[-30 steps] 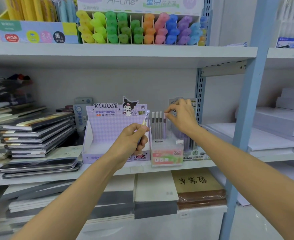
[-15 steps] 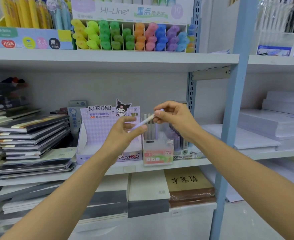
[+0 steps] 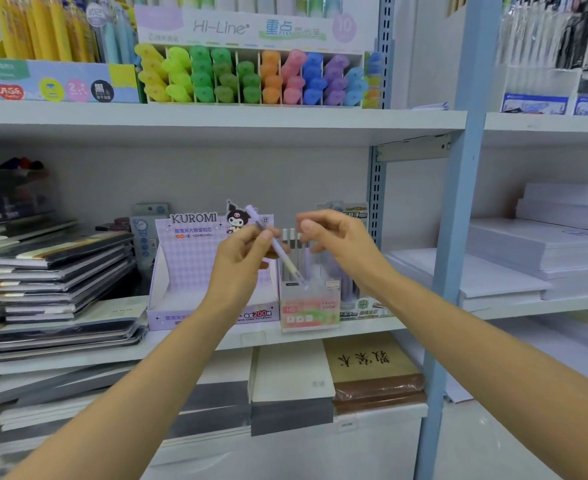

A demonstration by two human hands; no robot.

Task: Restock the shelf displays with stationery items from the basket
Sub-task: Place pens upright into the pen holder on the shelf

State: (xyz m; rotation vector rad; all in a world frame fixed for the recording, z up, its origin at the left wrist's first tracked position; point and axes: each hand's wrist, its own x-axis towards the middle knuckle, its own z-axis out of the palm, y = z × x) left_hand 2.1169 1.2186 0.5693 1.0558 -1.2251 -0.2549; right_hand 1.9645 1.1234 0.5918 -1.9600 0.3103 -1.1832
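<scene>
My left hand [image 3: 240, 261] pinches a slim lilac-and-white pen [image 3: 278, 249] near its middle. The pen is tilted, cap end up to the left, tip down to the right over a small clear display box [image 3: 309, 310] that holds a few upright grey pens. My right hand [image 3: 337, 240] hovers just right of the pen with fingers loosely curled and holds nothing. Left of the clear box stands a purple Kuromi display box [image 3: 188, 268]. No basket is in view.
Stacked notebooks [image 3: 56, 271] fill the shelf's left side. A Hi-Line highlighter display [image 3: 251, 77] sits on the shelf above. A blue upright post [image 3: 455, 237] stands to the right, with white paper reams [image 3: 545, 258] beyond it. More books lie on the shelf below.
My right hand has let go of the pen's end and drawn back slightly. My left hand has swung the pen so its tip points down toward the clear box.
</scene>
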